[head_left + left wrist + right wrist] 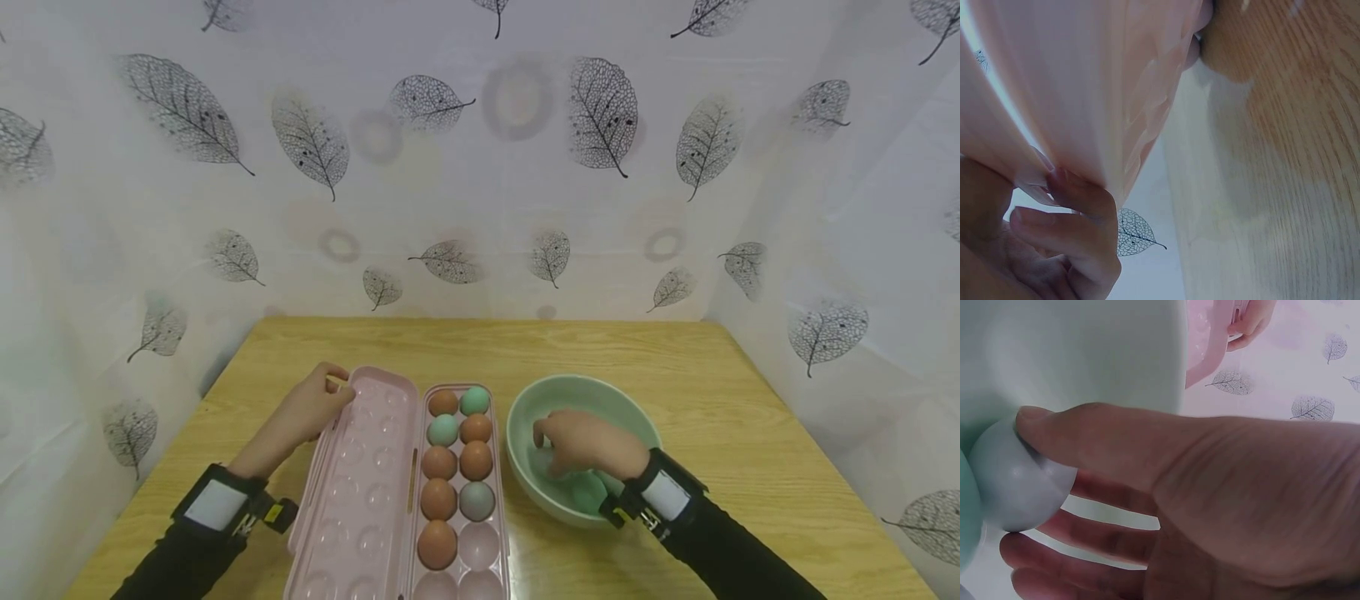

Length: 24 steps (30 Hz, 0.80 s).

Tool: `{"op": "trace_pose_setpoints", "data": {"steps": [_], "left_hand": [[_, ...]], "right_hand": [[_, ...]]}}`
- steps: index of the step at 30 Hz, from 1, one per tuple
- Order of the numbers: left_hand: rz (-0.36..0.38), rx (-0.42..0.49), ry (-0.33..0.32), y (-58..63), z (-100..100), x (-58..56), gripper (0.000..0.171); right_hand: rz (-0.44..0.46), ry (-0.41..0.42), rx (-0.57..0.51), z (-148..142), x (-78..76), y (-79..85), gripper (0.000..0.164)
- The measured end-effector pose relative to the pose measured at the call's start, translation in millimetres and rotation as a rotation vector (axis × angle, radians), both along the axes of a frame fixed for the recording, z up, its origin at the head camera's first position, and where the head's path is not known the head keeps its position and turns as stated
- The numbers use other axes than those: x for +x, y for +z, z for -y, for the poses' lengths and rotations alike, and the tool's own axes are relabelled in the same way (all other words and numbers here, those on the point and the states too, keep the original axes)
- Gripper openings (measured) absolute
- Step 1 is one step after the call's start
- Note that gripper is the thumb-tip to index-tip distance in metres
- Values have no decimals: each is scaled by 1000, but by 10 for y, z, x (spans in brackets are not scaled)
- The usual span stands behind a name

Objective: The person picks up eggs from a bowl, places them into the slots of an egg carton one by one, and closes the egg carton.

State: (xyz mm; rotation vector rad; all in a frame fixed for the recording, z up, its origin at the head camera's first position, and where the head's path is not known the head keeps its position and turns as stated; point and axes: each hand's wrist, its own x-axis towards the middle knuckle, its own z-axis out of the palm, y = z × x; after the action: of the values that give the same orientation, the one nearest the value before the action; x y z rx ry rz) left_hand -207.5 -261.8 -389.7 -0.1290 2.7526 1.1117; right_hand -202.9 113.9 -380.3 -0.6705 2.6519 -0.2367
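My left hand (311,407) grips the outer edge of the lid (371,454) of a pink plastic egg carton, and the lid stands open to the left. Inside the pale green bowl (525,421), my right hand (596,446) holds a grey egg (1016,481) between its thumb and fingers. A green egg (588,492) lies in the bowl right beside it. Brown, green and grey eggs fill the far rows of the carton's tray (504,521). Its nearer cups include bare ones, such as the cup next to the nearest brown egg (437,544).
The bowl stands just right of the carton on a wooden table (720,467). A white curtain (480,200) printed with leaves hangs behind the table and along both sides.
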Motion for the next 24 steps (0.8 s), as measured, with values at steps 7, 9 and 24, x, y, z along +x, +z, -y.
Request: {"op": "trace_pose_setpoints", "data": {"steps": [7, 9, 24], "left_hand": [[1, 1, 4, -3, -6, -8, 55], [1, 1, 4, -2, -5, -8, 55], [7, 4, 10, -3, 5, -10, 56]], "right_hand": [[2, 21, 19, -5, 0, 16, 33], [1, 27, 23, -5, 0, 18, 34], [-23, 16, 48, -3, 18, 16, 29]]}}
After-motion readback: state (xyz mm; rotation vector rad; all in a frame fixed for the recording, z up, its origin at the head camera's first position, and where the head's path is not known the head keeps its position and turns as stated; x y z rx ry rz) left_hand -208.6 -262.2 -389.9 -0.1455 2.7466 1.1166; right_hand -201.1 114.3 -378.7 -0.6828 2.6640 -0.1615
